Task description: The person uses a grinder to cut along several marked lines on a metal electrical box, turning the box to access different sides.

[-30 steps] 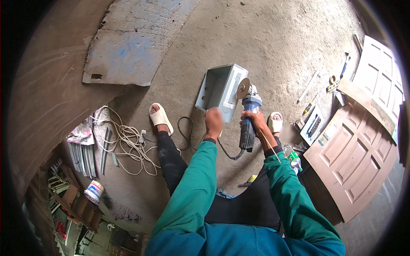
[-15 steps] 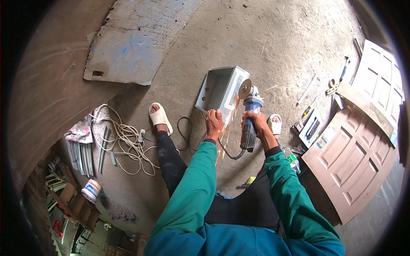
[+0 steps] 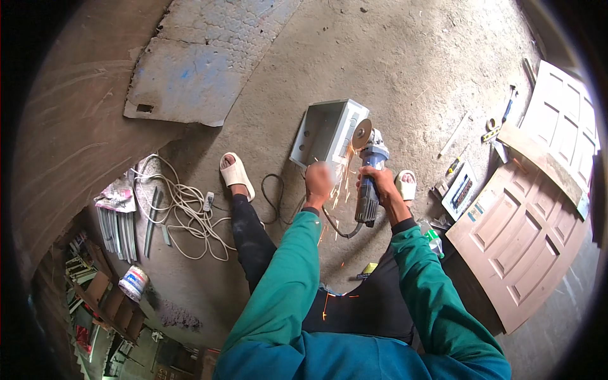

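Observation:
A grey metal box [image 3: 324, 123] with an open front and round holes in one wall lies on the concrete floor between my feet. My left hand [image 3: 319, 183] is closed on the box's near edge; its fingertips are blurred. In my right hand [image 3: 379, 180] is an angle grinder [image 3: 370, 197], gripped round its blue and black body. The grinder's cutting disc [image 3: 361, 134] meets the right side of the box. Orange sparks [image 3: 342, 183] stream from there toward me, between my forearms. The grinder's black cord runs from its rear end to the left.
A coiled white extension cord [image 3: 193, 218] and metal strips [image 3: 117, 234] lie left, near a paint bucket [image 3: 134, 283]. Wooden door panels [image 3: 516, 237], a socket set [image 3: 458, 191] and hand tools are at right. A worn sheet [image 3: 183, 69] lies far left.
Sparks now fly farther back, some reaching my lap. The grinder and both hands stay almost in place on the box.

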